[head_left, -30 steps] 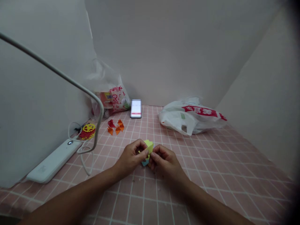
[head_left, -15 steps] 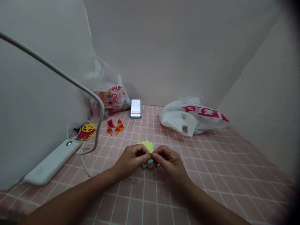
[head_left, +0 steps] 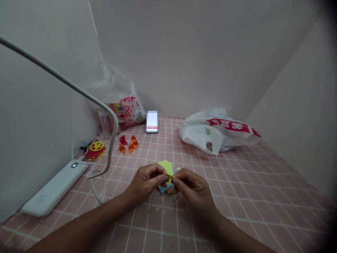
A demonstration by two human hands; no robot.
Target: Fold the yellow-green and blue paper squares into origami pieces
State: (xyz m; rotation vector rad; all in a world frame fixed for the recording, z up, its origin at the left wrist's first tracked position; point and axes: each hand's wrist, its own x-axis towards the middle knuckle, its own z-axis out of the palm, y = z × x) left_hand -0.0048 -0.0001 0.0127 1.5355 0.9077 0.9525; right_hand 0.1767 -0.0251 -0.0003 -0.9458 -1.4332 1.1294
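Between my two hands is a small yellow piece of paper, seen almost edge-on. My left hand pinches its left end with thumb and finger. At the other end, the thumb and finger of my right hand are closed on it. Just beneath and behind the hands lies a fanned pile of colored paper sheets, with yellow, purple, light blue and orange showing. My fingers cover part of the pile and much of the held paper.
Folded orange paper pieces and a red one lie left of center. A phone stands at the back between two plastic bags. At left are red and yellow cutouts, a white device and a curved cable.
The yellow paper between my fingers has tilted slightly, its right end lower. Both hands have shifted a little, and more of the paper pile shows. The view has moved slightly.
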